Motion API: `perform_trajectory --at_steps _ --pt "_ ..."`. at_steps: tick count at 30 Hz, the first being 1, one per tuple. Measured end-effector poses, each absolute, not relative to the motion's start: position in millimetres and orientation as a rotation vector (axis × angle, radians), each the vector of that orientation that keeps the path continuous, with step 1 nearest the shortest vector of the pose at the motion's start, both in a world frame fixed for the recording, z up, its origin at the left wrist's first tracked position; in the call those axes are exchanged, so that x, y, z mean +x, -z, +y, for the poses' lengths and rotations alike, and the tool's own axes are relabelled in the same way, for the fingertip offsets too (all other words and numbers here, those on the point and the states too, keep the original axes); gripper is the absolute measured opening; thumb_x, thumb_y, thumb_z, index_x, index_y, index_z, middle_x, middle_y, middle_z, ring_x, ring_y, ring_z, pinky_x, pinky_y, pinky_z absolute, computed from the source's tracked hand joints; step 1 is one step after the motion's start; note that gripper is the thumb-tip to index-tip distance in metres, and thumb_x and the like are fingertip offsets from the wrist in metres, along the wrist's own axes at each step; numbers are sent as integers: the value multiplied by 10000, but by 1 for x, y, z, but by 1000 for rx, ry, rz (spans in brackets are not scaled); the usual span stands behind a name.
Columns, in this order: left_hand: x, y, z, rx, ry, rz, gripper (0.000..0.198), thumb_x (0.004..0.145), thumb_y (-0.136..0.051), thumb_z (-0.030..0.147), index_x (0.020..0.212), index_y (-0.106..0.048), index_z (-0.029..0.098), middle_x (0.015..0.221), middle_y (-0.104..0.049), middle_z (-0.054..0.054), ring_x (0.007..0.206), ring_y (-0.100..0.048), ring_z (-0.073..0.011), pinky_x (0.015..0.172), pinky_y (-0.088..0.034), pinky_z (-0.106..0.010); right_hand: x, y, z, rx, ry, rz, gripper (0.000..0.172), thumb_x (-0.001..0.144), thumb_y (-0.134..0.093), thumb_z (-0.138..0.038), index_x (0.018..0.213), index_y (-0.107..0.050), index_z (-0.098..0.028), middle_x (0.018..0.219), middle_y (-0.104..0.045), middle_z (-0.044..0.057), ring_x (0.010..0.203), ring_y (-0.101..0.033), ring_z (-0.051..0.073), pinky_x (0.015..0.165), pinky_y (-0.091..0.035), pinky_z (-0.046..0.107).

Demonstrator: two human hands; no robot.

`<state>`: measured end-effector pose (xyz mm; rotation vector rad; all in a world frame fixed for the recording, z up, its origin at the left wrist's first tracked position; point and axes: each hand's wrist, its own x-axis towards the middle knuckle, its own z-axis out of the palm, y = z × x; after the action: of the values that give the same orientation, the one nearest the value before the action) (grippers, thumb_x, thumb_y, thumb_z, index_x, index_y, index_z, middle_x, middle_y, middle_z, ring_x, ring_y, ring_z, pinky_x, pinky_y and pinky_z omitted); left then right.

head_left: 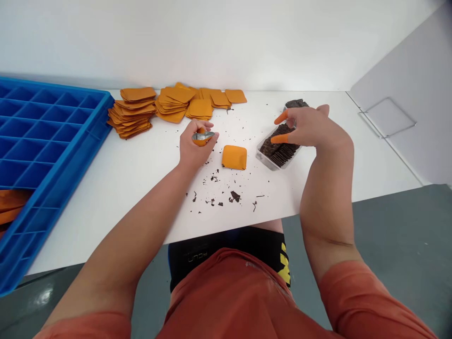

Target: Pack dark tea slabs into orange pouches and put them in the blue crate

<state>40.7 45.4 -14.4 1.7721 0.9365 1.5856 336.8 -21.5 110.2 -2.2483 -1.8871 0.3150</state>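
Note:
My left hand [193, 146] is closed round a small orange pouch [202, 141], whose mouth gapes and shows a silvery lining. Over a clear plastic box [270, 163] hovers my right hand [310, 125], with orange covers on the thumb and a finger. Its fingers are spread and nothing shows between them. Thin dark brown slabs [282, 153] stand packed in rows in the box; whether a fingertip touches them I cannot tell. Between the hands a plump orange packet [234, 157] lies flat on the white table [278, 193].
Flat orange pouches [173, 101] are stacked along the back wall. A blue compartment tray [70, 174] is at the left, with orange packets [12, 207] in a near compartment. Dark crumbs [235, 196] litter the table's middle. A wire frame [388, 117] is at the right wall.

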Motion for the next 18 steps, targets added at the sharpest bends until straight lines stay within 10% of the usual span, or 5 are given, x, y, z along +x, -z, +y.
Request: perform_trajectory --at_steps 4,18 --pt "41 15 46 1733 -1594 924 310 814 -780 173 827 -476 232 971 -710 -15 985 -709 -203 893 -599 -390 352 -85 -22 -2152 -115 -2051 768 577 -959 -627 1204 -686 -276 1017 -605 70 1166 -488 389 1006 -432 623" --pt "51 17 64 1650 -1702 980 296 869 -786 245 857 -491 242 827 -590 11 789 -602 -175 818 -539 -391 328 -82 -22 -1855 47 -1995 239 821 -866 -396 716 -719 -239 992 -723 80 1131 -588 373 1074 -323 721"
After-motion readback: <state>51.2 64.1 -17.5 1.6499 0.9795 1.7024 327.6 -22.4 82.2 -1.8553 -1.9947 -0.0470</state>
